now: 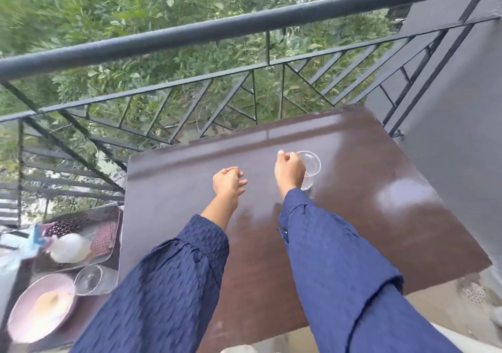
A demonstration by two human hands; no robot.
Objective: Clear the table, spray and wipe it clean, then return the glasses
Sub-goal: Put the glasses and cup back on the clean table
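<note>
Brown table (353,216), R hand (288,170) fingers gripping clear glass (311,166), L hand (228,183) loosely curled, empty

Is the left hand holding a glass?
No. The left hand is loosely curled and holds nothing above the table; only the right hand grips a glass.

Right hand (289,172) gripping, left hand (228,181) curled

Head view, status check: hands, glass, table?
Right hand gripping clear glass on brown table. Left hand loosely curled, empty. Nothing else on tabletop.
</note>
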